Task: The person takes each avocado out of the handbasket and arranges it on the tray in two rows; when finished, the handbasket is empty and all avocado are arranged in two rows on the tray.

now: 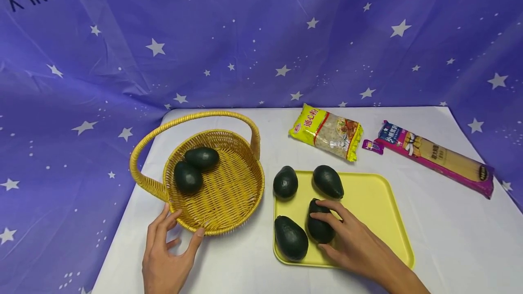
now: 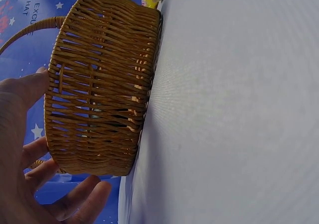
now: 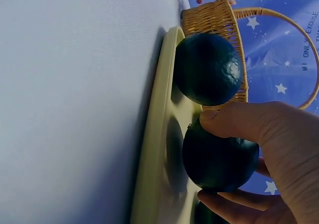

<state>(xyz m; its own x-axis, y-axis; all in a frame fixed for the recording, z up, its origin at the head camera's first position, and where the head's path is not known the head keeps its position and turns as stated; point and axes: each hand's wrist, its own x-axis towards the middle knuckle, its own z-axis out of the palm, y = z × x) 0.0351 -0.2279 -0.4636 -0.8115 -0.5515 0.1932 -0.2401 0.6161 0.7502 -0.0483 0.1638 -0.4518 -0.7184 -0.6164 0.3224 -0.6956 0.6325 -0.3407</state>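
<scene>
Two dark green avocados (image 1: pixel 202 158) lie in the left part of a round yellow wicker basket (image 1: pixel 233 185) with a tall hooped handle. My left hand (image 1: pixel 168 251) touches the basket's near rim, its thumb and fingers spread apart along it. At the yellow tray (image 1: pixel 376 203), my right hand (image 1: pixel 355 239) grips an avocado (image 3: pixel 219 159) between thumb and fingers, its shadow falling on the tray. Around it are three other avocados: one at the near left (image 1: pixel 291 238), one at the far left edge (image 1: pixel 285 182) and one behind (image 1: pixel 328 181).
Behind the tray lies a yellow bag of pasta (image 1: pixel 327 131). Farther right are a small purple packet (image 1: pixel 373 146) and a long purple noodle pack (image 1: pixel 437 158). A white cloth (image 1: pixel 245 271) covers the table, and a purple starry curtain (image 1: pixel 245 49) hangs behind.
</scene>
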